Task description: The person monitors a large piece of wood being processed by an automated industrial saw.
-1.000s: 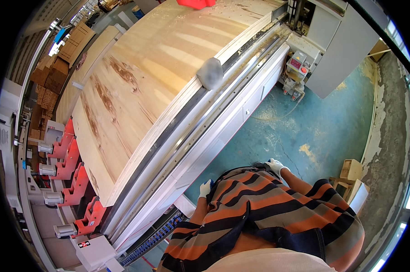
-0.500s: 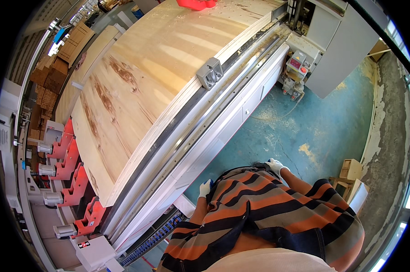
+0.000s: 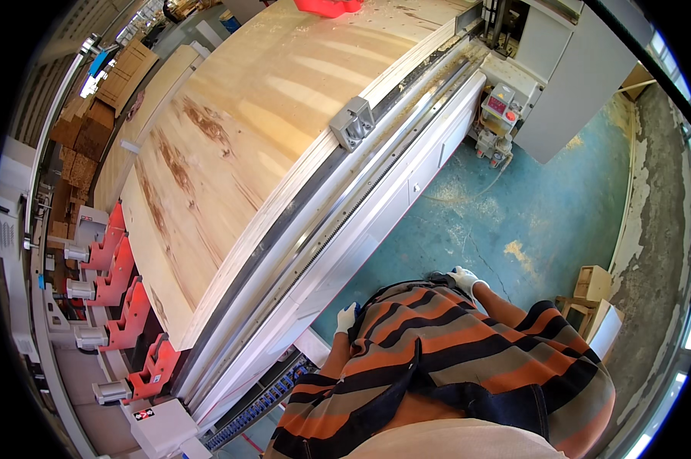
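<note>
Over the last second almost nothing moves: both gloved hands stay low by the striped garment [image 3: 437, 329], and the one clear difference is the grey metal block [image 3: 351, 124] on the edge of the plywood panel [image 3: 246, 145], a smooth blur a second ago and now sharp, its recess showing. With the hands so steady, this looks like a pause in handling. The left hand [image 3: 347, 318] rests at the garment's left edge, blue showing on its white glove; the right hand [image 3: 462, 280] lies at the garment's front edge. Whether the fingers of either are curled, spread or gripping anything, I cannot tell. The panel is well apart from both hands, lying on a long machine bed [image 3: 372, 222] with a toothed rack along its side. Orange-red brackets [image 3: 156, 366] line the panel's near left end, and a red object [image 3: 328, 7] sits at its far edge. Beyond are stacked timber pieces [image 3: 87, 138]; to the right, a control box [image 3: 501, 102], worn blue-green floor [image 3: 445, 229] and small wooden boxes [image 3: 592, 284] near a patchy grey strip [image 3: 651, 191].
</note>
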Tool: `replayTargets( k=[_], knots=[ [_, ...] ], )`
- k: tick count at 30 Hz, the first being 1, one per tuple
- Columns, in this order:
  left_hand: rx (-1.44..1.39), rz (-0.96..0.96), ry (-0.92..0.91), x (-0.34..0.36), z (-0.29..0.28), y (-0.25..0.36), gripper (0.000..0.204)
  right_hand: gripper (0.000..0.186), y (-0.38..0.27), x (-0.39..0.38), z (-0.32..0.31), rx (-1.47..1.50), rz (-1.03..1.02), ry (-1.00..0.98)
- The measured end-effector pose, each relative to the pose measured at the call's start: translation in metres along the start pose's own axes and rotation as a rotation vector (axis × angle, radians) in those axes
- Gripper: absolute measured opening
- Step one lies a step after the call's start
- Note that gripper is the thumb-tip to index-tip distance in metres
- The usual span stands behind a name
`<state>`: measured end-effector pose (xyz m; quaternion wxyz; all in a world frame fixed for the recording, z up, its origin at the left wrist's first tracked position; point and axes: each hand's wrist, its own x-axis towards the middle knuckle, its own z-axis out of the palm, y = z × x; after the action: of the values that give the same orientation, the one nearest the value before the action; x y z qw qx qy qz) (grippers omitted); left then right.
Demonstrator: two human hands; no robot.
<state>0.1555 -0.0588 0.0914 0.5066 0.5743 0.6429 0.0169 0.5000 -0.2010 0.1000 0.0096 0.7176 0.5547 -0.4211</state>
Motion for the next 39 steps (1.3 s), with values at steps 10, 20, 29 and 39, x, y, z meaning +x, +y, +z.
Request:
replayTargets(
  k=[10,20,29,39],
  knots=[
    [-0.169,-0.1,0.028,0.006,0.004,-0.01,0.026,0.027,0.004,0.004,0.002,0.007,0.013,-0.005],
    [0.164,0.263,-0.044,0.025,0.01,-0.033,0.023,0.029,-0.002,-0.002,-0.006,-0.001,-0.001,0.015],
    [0.06,0.208,0.011,0.027,0.012,-0.038,0.029,0.03,-0.008,-0.003,-0.014,0.036,0.024,-0.01],
    [0.075,0.229,0.011,0.024,0.01,-0.04,0.028,0.027,-0.004,0.006,-0.007,0.186,0.115,-0.025]
  ],
)
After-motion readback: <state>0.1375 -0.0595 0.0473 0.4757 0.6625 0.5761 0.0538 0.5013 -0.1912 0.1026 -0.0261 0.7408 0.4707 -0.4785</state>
